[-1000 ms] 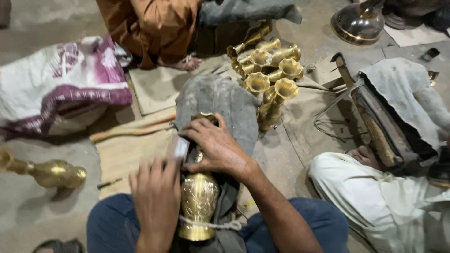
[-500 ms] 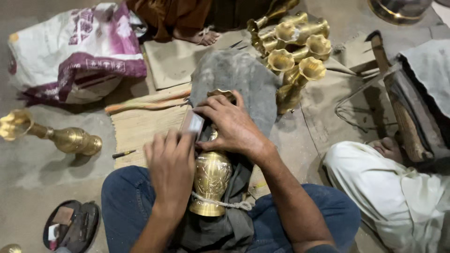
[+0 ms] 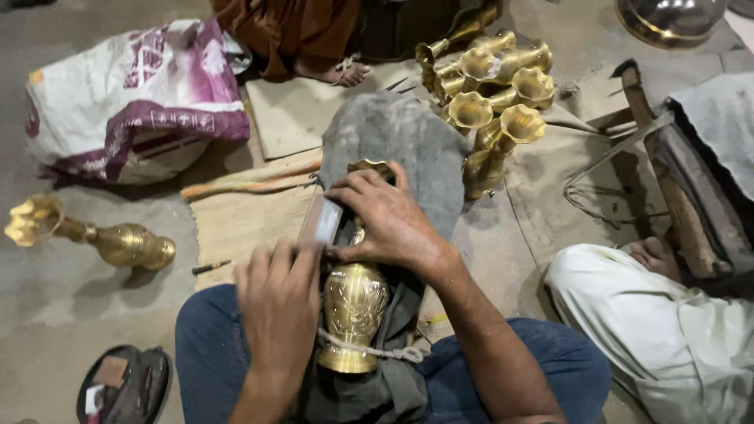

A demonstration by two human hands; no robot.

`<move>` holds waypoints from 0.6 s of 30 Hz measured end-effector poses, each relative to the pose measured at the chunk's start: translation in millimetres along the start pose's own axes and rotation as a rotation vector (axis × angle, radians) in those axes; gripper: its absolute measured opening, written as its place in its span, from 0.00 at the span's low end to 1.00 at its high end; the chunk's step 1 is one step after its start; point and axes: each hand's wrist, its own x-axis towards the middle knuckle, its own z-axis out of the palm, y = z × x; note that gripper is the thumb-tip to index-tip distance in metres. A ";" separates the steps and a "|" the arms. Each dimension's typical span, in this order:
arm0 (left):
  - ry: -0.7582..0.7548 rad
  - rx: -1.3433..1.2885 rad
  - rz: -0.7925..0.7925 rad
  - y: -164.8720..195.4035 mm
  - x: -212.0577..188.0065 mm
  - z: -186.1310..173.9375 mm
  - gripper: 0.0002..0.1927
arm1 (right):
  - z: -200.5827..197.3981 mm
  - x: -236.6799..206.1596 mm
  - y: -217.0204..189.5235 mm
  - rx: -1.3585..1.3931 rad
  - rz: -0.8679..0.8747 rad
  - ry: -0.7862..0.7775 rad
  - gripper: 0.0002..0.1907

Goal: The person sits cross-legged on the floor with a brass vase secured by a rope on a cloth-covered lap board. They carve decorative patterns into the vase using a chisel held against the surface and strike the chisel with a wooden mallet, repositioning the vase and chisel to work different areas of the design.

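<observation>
From where I'm watching, my left hand has its fingers closed on a flat file, I think. Brass vase lies lengthwise on my lap, right hand clamping its neck.

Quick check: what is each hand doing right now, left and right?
Left hand: closed on the near end of a flat metal file.
Right hand: fingers pressed on the file's far part, over the brass vase.
</observation>
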 end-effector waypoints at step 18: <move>0.026 0.015 -0.026 0.2 2.7 -2.4 0.13 | 1.2 1.2 3.0 -0.041 -0.006 -0.015 0.44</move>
